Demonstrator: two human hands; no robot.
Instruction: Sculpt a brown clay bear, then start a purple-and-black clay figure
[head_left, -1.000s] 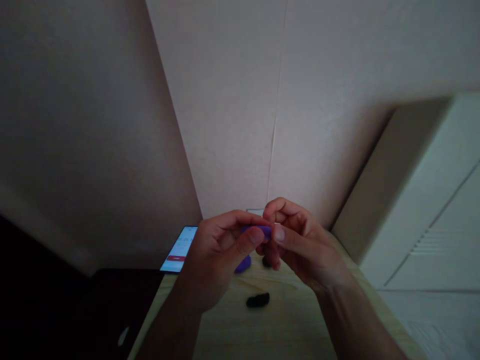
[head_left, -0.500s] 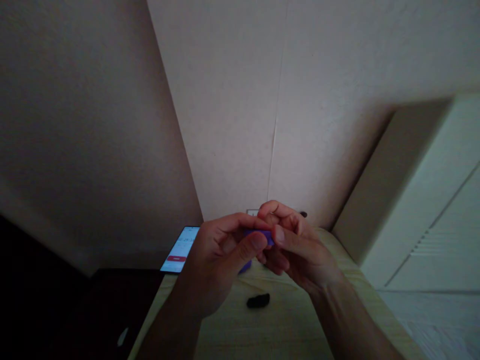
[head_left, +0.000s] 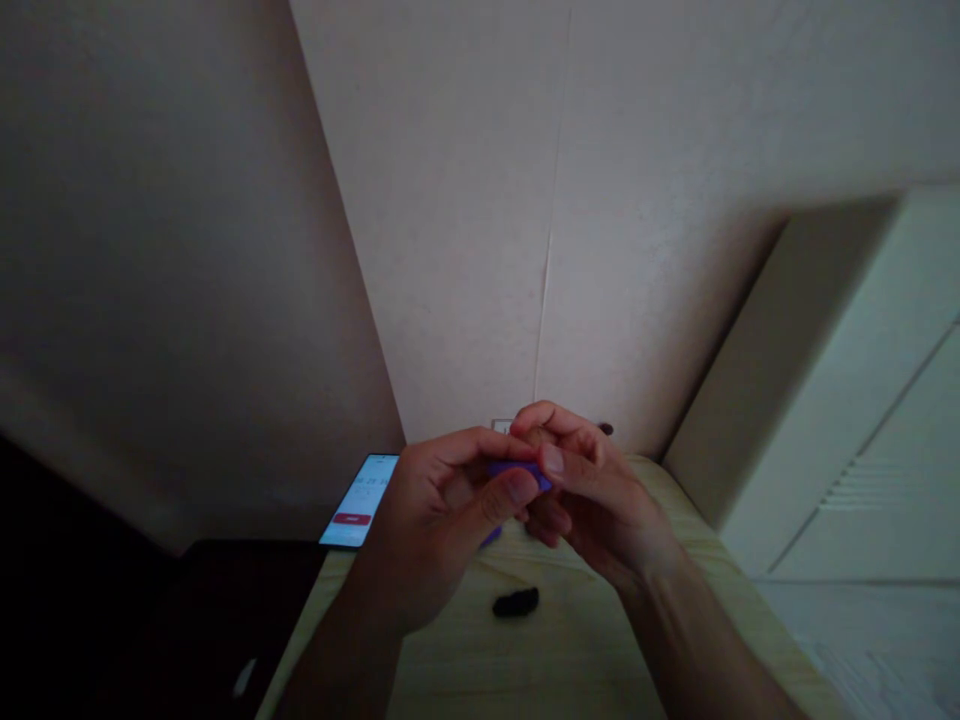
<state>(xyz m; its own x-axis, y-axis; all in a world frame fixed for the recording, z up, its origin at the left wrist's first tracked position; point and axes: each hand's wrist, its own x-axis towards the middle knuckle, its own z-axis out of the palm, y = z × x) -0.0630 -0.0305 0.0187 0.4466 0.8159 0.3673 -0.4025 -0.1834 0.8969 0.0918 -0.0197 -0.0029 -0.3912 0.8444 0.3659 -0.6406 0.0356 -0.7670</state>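
Note:
Above the wooden table, both hands meet at a small purple lump (head_left: 511, 466) that looks like modelling clay. My left hand (head_left: 442, 520) pinches it between thumb and fingers. At its right end, the thumb and index finger of my right hand (head_left: 607, 490) press on it, with the other fingers curled. Much of the lump is hidden by the fingers. Another purple piece (head_left: 491, 537) shows partly behind my left thumb on the table. Nearer to me lies a dark, elongated lump (head_left: 516, 603), apart from both hands.
A phone (head_left: 365, 500) with a lit screen lies at the table's (head_left: 525, 670) left edge. Behind the hands, a small white item (head_left: 502, 426) and a dark object (head_left: 606, 428) sit near the wall (head_left: 465, 250). A pale cabinet (head_left: 840, 400) stands to the right.
My right thumb and fingers have shifted slightly left over the purple lump. The left thumb has edged a little to the right. Things on the table stay in place.

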